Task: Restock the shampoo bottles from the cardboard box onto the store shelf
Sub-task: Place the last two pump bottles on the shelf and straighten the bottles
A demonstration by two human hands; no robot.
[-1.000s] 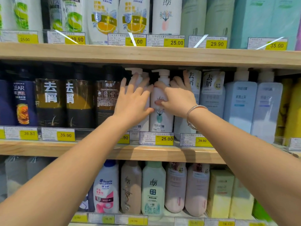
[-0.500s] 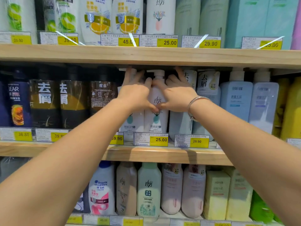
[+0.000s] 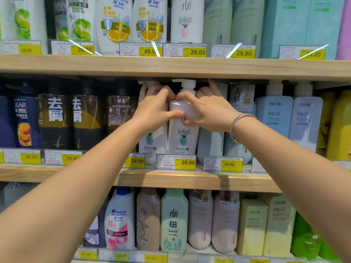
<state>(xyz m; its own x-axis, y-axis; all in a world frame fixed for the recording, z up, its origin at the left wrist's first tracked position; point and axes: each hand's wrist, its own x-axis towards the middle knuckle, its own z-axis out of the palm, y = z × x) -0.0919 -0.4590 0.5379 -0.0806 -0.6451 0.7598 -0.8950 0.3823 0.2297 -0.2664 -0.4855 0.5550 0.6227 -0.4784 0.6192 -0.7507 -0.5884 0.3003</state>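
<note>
Shampoo in a white pump bottle (image 3: 183, 130) stands upright on the middle wooden shelf (image 3: 190, 179), its base behind the 25.00 price tag (image 3: 176, 162) and its pump head close under the shelf board above (image 3: 171, 66). A matching white bottle (image 3: 152, 143) stands touching it on the left, largely hidden by the left hand (image 3: 155, 112). Both hands meet on the upper body of the centre bottle: the left hand wraps in from the left with its thumb lying across the front of the bottle and its fingers curled round toward the shoulder, while the right hand (image 3: 209, 112) closes on it from the right, thumb low on the label and index finger bent over the shoulder beside the pump neck. The remaining fingers of the right hand spread upward and back, against the pale blue-grey bottle (image 3: 210, 147) standing just to the right. Both forearms reach up and forward from the lower corners, wrists nearly straight, and a thin bracelet (image 3: 237, 126) circles the right wrist. Dark bottles (image 3: 57, 120) fill the shelf further left, light blue pump bottles (image 3: 273, 114) further right.
</note>
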